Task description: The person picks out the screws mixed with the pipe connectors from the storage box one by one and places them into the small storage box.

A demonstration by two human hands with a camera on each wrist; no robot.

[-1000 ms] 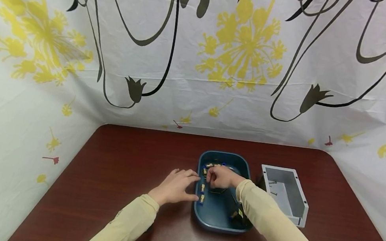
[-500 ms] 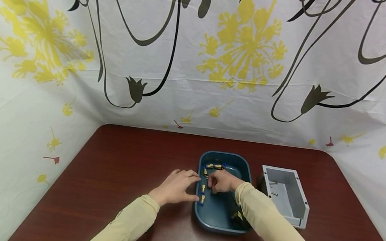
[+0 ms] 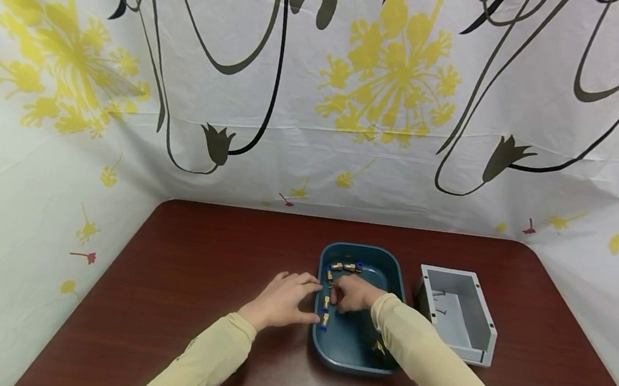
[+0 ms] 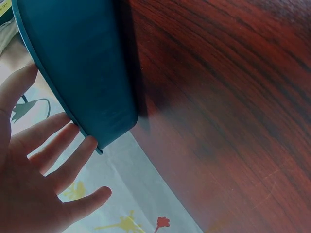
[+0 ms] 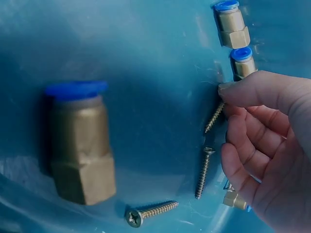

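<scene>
Inside the blue tray [image 3: 350, 357], right-hand fingers [image 5: 243, 141] curl over three screws [image 5: 203, 172] — left hand [image 3: 280, 298] spread, steadying.

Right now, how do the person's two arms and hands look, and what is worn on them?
Both arms wear long, plain pale yellow sleeves, the left sleeve and the right sleeve, each ending at the wrist. The left hand and the right hand are bare: no gloves, rings or watch show. The sleeves carry no visible markings.
</scene>
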